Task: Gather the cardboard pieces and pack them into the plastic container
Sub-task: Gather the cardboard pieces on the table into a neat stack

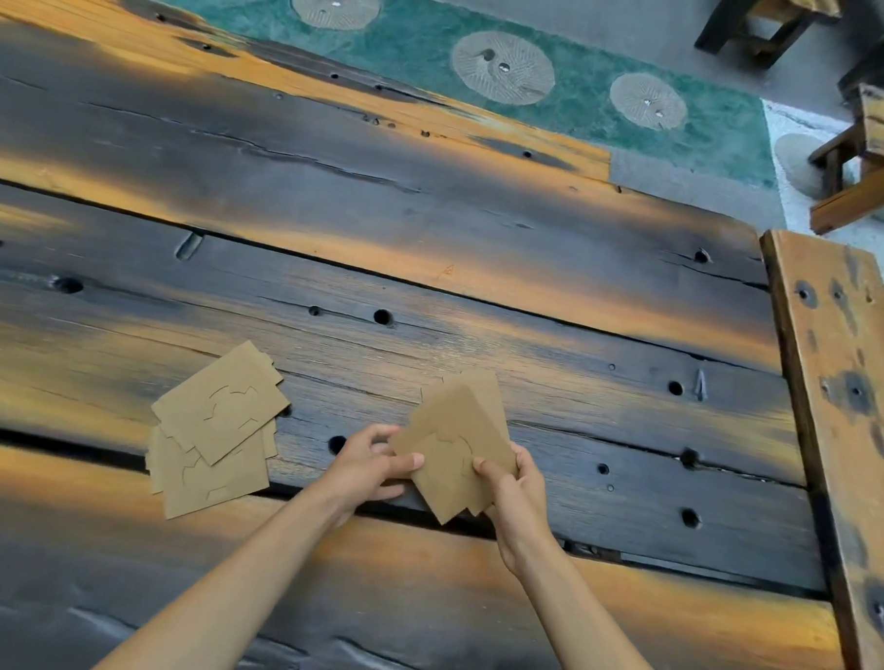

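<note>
Both hands squaring up a fan of cardboard pieces above the wooden surface.

The left hand pinches the left edge of the held cardboard stack between thumb and fingers, while the right hand grips its lower right edge, so the stack sits between the two, lifted just off the surface. A second loose pile of cardboard pieces lies flat on the surface to the left, near the left forearm but apart from it. These thin die-cut sheets look light, fairly stiff and smooth, so they likely slide against one another and bend at the cut lines; gripping across the edges should keep them aligned. No plastic container is in view.
</note>
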The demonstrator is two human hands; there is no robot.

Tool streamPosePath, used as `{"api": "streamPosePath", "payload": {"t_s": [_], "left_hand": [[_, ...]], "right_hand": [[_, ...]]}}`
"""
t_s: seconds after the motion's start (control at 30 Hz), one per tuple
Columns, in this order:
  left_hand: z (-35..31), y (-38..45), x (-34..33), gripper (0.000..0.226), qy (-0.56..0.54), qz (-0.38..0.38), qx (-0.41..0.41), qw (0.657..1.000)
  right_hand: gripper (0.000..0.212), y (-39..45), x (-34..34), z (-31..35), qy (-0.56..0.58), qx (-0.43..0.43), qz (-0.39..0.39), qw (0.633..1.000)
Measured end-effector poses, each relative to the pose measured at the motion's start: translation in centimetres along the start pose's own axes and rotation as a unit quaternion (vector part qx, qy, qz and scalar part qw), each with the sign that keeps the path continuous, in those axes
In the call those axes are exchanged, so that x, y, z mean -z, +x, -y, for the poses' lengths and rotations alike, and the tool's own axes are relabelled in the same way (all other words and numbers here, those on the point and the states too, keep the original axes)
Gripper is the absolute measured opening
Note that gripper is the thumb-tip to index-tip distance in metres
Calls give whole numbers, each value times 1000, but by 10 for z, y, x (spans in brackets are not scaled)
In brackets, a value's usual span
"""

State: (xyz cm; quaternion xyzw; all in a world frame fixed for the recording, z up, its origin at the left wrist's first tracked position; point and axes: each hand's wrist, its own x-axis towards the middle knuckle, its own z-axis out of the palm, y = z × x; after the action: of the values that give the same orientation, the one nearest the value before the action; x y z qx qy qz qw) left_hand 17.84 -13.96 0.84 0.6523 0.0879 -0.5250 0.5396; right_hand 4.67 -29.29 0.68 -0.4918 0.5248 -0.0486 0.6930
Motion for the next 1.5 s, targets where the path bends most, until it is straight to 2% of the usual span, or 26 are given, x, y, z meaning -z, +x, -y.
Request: {"api": "streamPosePath", "payload": {"t_s": [0.07, 0.17, 0.23, 0.33, 0.43, 0.53, 0.67, 0.83, 0.9, 0.97, 1.13, 1.27, 1.4, 1.5], "left_hand": [[3, 7, -13, 42, -67, -1, -10, 998], [0, 19, -29, 25, -79, -46, -40, 995], [-6, 28, -35, 23, -68, -79, -57, 993], [-16, 41, -40, 23, -9, -84, -71, 994], [-23, 53, -50, 27, 48, -93, -80, 991], [-28, 65, -61, 31, 75, -127, -93, 985], [-24, 76, -68, 26, 186, -213, -116, 952], [-15, 73, -72, 49, 297, -283, -118, 904], [-13, 71, -74, 57, 310, -294, -103, 898], [-13, 70, -74, 56, 284, -293, -91, 908], [-18, 75, -61, 54, 128, -286, -52, 948], [-17, 74, -42, 46, 40, -240, -31, 970], [-9, 61, -22, 41, -28, -188, -12, 982], [3, 45, -8, 36, -36, -168, -4, 985]], "right_hand": [[29, 6, 1, -3, 35, -19, -22, 999], [17, 10, 6, -5, 3, -18, -34, 999], [8, 18, 15, -3, -53, 16, -40, 998], [11, 35, 26, 9, -92, 54, -42, 993], [28, 55, 29, 19, -151, 38, -5, 988], [44, 75, 27, 23, -200, 37, -15, 979], [33, 87, 23, 20, -238, 47, -45, 969], [30, 85, 12, 14, -289, 84, -76, 951], [31, 80, 6, 12, -292, 92, -79, 949], [31, 76, 2, 12, -285, 88, -83, 951], [30, 78, 1, 21, -235, 24, -78, 969], [20, 76, 3, 26, -166, -31, -13, 986], [26, 61, -5, 21, -185, 7, 33, 982], [31, 50, -13, 20, -195, 26, 82, 977]]}}
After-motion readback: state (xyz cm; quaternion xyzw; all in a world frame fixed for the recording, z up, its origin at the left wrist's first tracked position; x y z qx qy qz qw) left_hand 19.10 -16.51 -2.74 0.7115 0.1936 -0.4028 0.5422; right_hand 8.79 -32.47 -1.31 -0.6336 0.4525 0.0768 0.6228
